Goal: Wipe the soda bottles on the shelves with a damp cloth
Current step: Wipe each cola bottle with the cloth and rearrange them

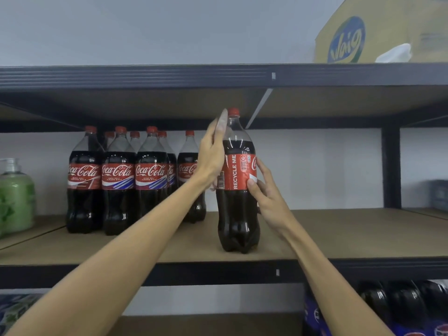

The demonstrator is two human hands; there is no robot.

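The cola bottle (236,209) you are handling stands upright near the front edge of the middle shelf (351,234). It is apart from the group of matching bottles (118,180) further back on its left. Its red label is turned side-on to you, and its red cap sits just under the board above.

Your right hand (269,197) grips the bottle at the label, with the thumb pressed on the label's front and the fingers curled round the right side. Your left hand (213,154) lies against the bottle's clear shoulder, fingers straight and together, pointing up toward the cap. A pale streak shows along those fingertips, and it cannot be told whether that is the cloth.

At the far left of the same shelf stands a green pump bottle (15,197). On the top shelf rests a cardboard box (378,32) with a white crumpled thing (395,53) in front of it. Dark bottles (397,304) sit on the shelf below, at the right.
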